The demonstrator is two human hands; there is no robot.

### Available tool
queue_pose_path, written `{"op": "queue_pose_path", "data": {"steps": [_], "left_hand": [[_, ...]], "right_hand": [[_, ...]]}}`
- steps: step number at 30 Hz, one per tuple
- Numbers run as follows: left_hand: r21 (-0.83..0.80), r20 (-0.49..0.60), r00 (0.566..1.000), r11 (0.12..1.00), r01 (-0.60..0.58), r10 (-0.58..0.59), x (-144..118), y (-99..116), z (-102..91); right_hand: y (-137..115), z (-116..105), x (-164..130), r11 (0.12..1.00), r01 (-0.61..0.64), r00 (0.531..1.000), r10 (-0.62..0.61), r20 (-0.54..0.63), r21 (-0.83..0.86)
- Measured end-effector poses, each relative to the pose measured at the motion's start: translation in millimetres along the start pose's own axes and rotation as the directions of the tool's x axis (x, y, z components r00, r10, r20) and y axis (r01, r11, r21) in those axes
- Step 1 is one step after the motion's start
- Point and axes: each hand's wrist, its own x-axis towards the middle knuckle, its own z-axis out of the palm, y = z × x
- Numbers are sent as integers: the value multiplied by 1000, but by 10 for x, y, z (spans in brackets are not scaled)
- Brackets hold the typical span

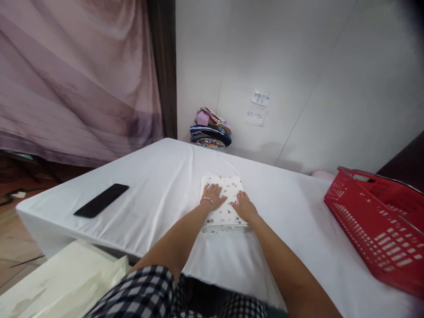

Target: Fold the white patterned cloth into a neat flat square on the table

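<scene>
A folded white cloth [224,215] with small dark printed motifs lies flat on the white-covered table [159,194], with several layers showing along its near edge. On its left side rests my left hand [213,197], palm down and fingers stretched out, a thin bracelet at the wrist. My right hand [244,206] lies flat on the cloth's right side, fingers pointing away from me. Both hands touch the top layer, and neither grips anything.
A red plastic basket [374,225] stands at the table's right end. To the left lies a flat black rectangular object [102,200]. Folded fabrics [210,129] are piled beyond the far edge, by a wall with paper notes [255,116]. A pale box [56,282] is at lower left.
</scene>
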Motion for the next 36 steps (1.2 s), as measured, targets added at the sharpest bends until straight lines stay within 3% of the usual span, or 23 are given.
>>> {"op": "queue_pose_path", "data": {"steps": [3,5,11,16,22,26,30,33,36], "left_hand": [[-69,-36,999,997,33,-36,-50,-10,-79],[-132,-76,989,984,116,-127,-125,-34,-107],[-321,-124,909,882,344,-399,-568,-87,-72],[-486,3,865,755,441,-503,-978,9,-51],[-575,34,896,725,379,-442,-1053,-54,-64],[-595,-52,861,708,380,-507,-943,-346,-186],[-607,-70,829,683,406,-555,-1048,-543,-185],[-645,-136,829,683,342,-543,-1216,-559,-94],[-737,-188,828,633,237,-528,-1347,-574,-8]], "right_hand": [[-4,-18,36,1000,0,1000,0,11,7],[-5,-29,47,1000,-2,1000,2,22,8],[-24,-95,62,998,-30,997,27,66,49],[53,-171,-7,987,-49,997,39,72,154],[157,-51,-355,978,-82,996,84,0,191],[-83,119,-655,972,-96,995,100,-11,213],[-306,246,-871,973,-84,994,98,-57,217],[-340,280,-957,985,-67,980,95,-177,158],[-334,289,-1042,996,61,949,-39,-311,61]]}}
